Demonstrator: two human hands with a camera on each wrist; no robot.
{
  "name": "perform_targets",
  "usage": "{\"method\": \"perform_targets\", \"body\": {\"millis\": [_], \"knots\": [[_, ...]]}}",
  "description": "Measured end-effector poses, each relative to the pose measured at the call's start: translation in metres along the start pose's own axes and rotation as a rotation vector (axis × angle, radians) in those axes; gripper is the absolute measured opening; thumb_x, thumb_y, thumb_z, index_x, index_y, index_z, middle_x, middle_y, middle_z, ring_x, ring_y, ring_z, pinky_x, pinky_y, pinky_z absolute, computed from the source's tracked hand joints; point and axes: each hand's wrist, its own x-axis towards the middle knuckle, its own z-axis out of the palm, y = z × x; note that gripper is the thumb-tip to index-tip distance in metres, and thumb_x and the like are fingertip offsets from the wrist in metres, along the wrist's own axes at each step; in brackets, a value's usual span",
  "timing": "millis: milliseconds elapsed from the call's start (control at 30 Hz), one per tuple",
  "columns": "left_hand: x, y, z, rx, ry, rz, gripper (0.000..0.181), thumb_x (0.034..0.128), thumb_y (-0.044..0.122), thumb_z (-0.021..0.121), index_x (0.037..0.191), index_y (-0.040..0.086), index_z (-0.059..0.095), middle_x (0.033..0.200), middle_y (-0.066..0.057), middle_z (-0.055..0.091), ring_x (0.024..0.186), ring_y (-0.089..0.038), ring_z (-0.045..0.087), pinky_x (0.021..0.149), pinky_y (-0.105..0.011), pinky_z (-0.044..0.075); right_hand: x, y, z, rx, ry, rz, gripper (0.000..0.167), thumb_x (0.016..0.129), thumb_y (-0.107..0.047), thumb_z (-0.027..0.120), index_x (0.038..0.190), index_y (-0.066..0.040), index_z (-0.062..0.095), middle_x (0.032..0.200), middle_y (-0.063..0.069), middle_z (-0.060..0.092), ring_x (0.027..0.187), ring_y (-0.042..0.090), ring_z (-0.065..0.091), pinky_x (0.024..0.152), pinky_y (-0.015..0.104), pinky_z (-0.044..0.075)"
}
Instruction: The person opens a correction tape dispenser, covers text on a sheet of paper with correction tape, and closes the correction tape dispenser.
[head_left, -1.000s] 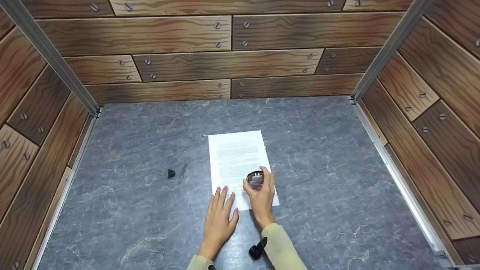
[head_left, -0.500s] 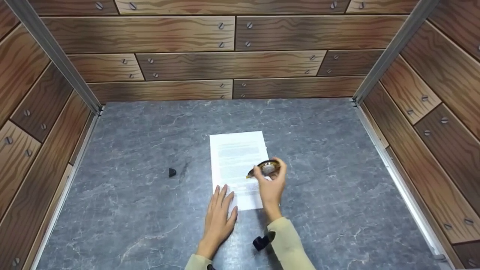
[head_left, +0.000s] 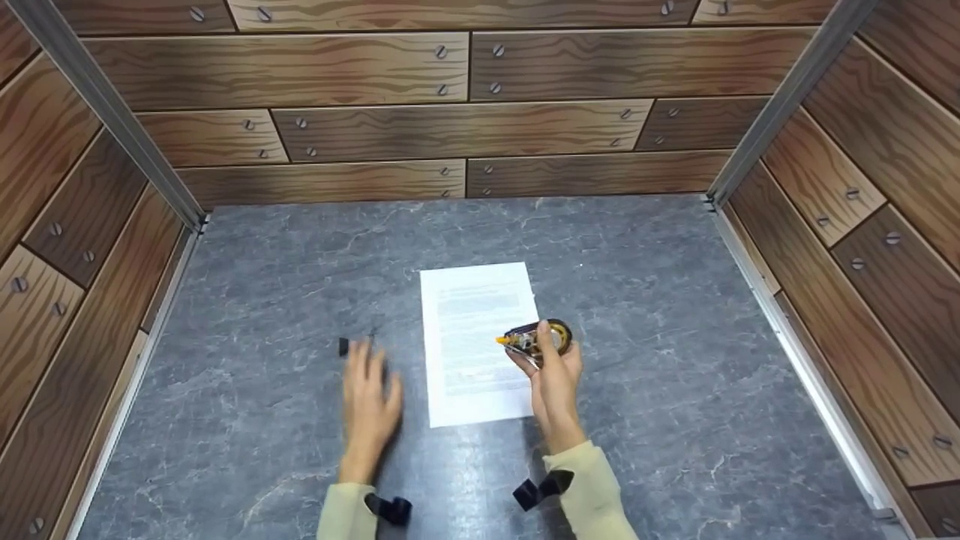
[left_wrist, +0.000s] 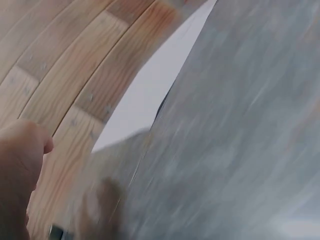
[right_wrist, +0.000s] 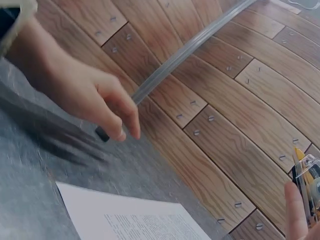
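My right hand (head_left: 559,382) holds a correction tape (head_left: 523,342) above the right edge of a printed sheet of paper (head_left: 480,407). The tape has a see-through body, and its yellow tip points left. At the right edge of the right wrist view, part of the correction tape (right_wrist: 310,172) shows beside a finger. Left of the sheet, my left hand (head_left: 367,405) reaches forward with loosely extended fingers. Its fingertips are close to a small black cap (head_left: 343,346) on the table. The right wrist view shows the cap (right_wrist: 102,134) just below the left hand (right_wrist: 75,90); contact cannot be told.
The grey marbled table (head_left: 270,420) is bounded by wood-patterned walls (head_left: 450,135) at the back and both sides. Metal posts stand in the back corners. Black wrist straps with camera mounts (head_left: 394,511) sit on both sleeves.
My left hand has lifted off the paper and moved left to the black cap. The right hand has moved right with the correction tape and turned it so the tip points left.
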Motion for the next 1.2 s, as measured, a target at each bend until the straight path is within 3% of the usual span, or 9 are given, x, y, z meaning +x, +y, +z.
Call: {"method": "perform_targets", "body": {"millis": [133,267,367,567,733,900,1000,1100,1200], "knots": [[0.013,-0.023,-0.008,0.083,-0.014,-0.067,0.044,0.0846,0.004,0.069,0.126,-0.007,0.059,0.142,-0.027,0.049,0.137,-0.05,0.034,0.109,-0.066,0.028,-0.009,0.0,-0.001,0.032,-0.039,0.009,0.041,0.104,-0.023,0.053,0.134,-0.002,0.034,0.119,0.022,0.047,0.1,0.03,0.064,0.092,0.045,0.054],[0.022,-0.043,-0.014,0.167,-0.107,-0.124,0.049,0.0893,0.003,0.066,0.135,-0.007,0.053,0.146,-0.025,0.046,0.141,-0.046,0.03,0.114,-0.061,0.022,-0.018,0.002,0.0,0.043,-0.049,0.011,0.043,0.105,-0.022,0.049,0.137,0.0,0.03,0.124,0.023,0.043,0.104,0.03,0.063,0.094,0.046,0.053],[0.022,-0.054,-0.016,0.171,-0.143,-0.134,0.044,0.0922,-0.002,0.062,0.136,-0.008,0.054,0.143,-0.027,0.048,0.14,-0.046,0.033,0.114,-0.06,0.023,-0.024,0.004,-0.001,0.054,-0.056,0.02,0.041,0.106,-0.02,0.045,0.137,0.001,0.027,0.126,0.023,0.042,0.106,0.029,0.062,0.095,0.046,0.052],[0.022,-0.062,-0.016,0.122,-0.1,-0.123,0.032,0.0923,-0.006,0.063,0.124,-0.009,0.062,0.128,-0.029,0.059,0.128,-0.047,0.049,0.107,-0.056,0.038,-0.031,0.007,-0.005,0.083,-0.052,0.061,0.038,0.107,-0.016,0.041,0.137,0.002,0.026,0.128,0.025,0.041,0.108,0.028,0.062,0.097,0.047,0.051],[0.024,-0.062,-0.014,0.127,-0.053,-0.115,0.026,0.0912,-0.001,0.068,0.116,-0.009,0.066,0.12,-0.027,0.064,0.12,-0.045,0.057,0.097,-0.054,0.048,-0.032,0.011,-0.01,0.024,0.003,0.095,0.044,0.106,-0.017,0.045,0.141,0.004,0.028,0.126,0.023,0.042,0.105,0.024,0.062,0.096,0.044,0.052],[0.026,-0.056,-0.014,0.102,0.016,-0.121,0.023,0.0892,0.006,0.073,0.11,-0.005,0.069,0.109,-0.022,0.068,0.101,-0.041,0.066,0.082,-0.053,0.054,-0.03,0.013,-0.013,0.045,0.027,0.114,0.043,0.106,-0.019,0.046,0.14,0.004,0.031,0.124,0.021,0.043,0.104,0.025,0.06,0.093,0.04,0.053],[0.034,-0.043,-0.015,0.035,0.063,-0.104,0.022,0.0868,0.008,0.076,0.105,-0.002,0.07,0.101,-0.017,0.069,0.09,-0.036,0.068,0.075,-0.05,0.056,-0.028,0.012,-0.012,0.12,0.036,0.134,0.044,0.106,-0.018,0.047,0.14,0.004,0.031,0.124,0.021,0.041,0.103,0.025,0.059,0.093,0.038,0.054],[0.046,-0.024,-0.015,-0.085,0.097,-0.033,0.022,0.0832,0.007,0.079,0.1,-0.003,0.07,0.094,-0.014,0.07,0.084,-0.032,0.069,0.071,-0.043,0.057,-0.025,0.01,-0.011,0.198,0.055,0.159,0.045,0.105,-0.016,0.049,0.141,0.005,0.032,0.125,0.022,0.04,0.1,0.025,0.061,0.092,0.037,0.055],[0.057,0.001,-0.015,-0.277,0.1,0.022,0.02,0.0811,0.002,0.08,0.098,-0.003,0.07,0.091,-0.012,0.071,0.08,-0.028,0.07,0.071,-0.035,0.058,-0.023,0.007,-0.009,0.265,0.065,0.19,0.049,0.104,-0.013,0.049,0.144,0.007,0.029,0.126,0.024,0.039,0.098,0.027,0.063,0.094,0.037,0.054]]}}
